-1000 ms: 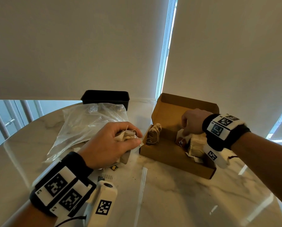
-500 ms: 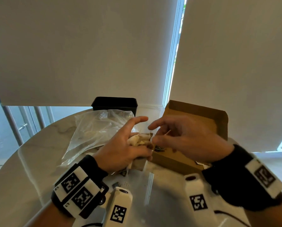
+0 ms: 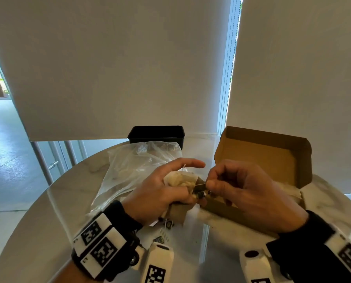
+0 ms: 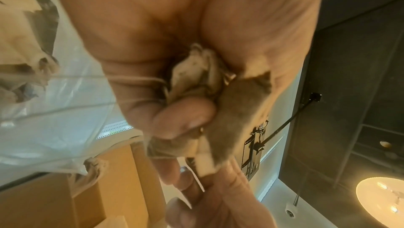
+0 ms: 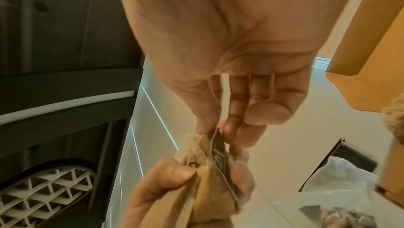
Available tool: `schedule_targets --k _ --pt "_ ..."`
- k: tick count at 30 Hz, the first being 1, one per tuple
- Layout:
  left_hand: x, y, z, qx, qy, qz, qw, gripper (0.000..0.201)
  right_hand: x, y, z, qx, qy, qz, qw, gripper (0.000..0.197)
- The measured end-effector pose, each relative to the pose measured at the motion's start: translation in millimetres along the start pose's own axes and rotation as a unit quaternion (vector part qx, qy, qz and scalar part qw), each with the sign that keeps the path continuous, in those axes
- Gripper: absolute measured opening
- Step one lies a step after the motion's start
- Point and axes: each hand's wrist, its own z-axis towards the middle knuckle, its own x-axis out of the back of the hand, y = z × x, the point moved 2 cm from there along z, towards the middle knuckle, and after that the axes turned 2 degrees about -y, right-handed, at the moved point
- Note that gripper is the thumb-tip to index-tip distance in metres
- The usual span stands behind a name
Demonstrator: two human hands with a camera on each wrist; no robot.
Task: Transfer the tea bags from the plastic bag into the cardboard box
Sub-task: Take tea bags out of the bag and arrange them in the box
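Observation:
My left hand [image 3: 166, 190] grips a bunch of pale tea bags [image 3: 180, 179] just left of the open cardboard box [image 3: 268, 158], index finger stretched out above them. My right hand [image 3: 212, 180] pinches a dark paper tag [image 3: 199, 187] and its string at the bunch's right side. The right wrist view shows thumb and forefinger closed on that tag [image 5: 215, 147]. In the left wrist view the crumpled tea bags [image 4: 196, 69] sit in my curled fingers. The clear plastic bag [image 3: 133, 166] lies behind my left hand with more tea bags inside. My hands hide most of the box interior.
A black tray [image 3: 156, 133] stands behind the plastic bag at the far edge of the round marble table [image 3: 211, 242]. Loose tags [image 3: 168, 223] lie on the table under my left wrist. The box lid [image 3: 272, 148] stands upright at the back right.
My right hand has left the box, crossed to my left hand and taken hold of a tag. My left hand has kept its bunch of tea bags and stretched out its index finger.

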Motion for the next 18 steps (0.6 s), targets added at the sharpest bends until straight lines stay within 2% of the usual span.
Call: schedule_targets --k 4,7,13,18 --pt "-0.1 -1.6 1.6 0.004 0.013 -0.036 0.999 0.059 -5.1 -2.3 -1.1 -0.013 -0.005 0.007 1.000 0.029" --pt "-2.5 -1.0 1.2 0.011 -0.010 -0.032 0.999 0.062 -12.9 -4.7 0.0 0.010 0.014 -0.020 1.000 0.033" --pt "-5.1 -0.9 0.2 0.018 -0.036 -0.040 0.998 0.058 -13.0 -5.2 1.7 0.013 0.087 0.053 0.995 0.008" --pt "-7.4 -1.8 0.0 0.037 -0.026 -0.060 0.997 0.043 -8.3 -3.2 2.3 -0.013 0.151 0.167 0.974 0.010"
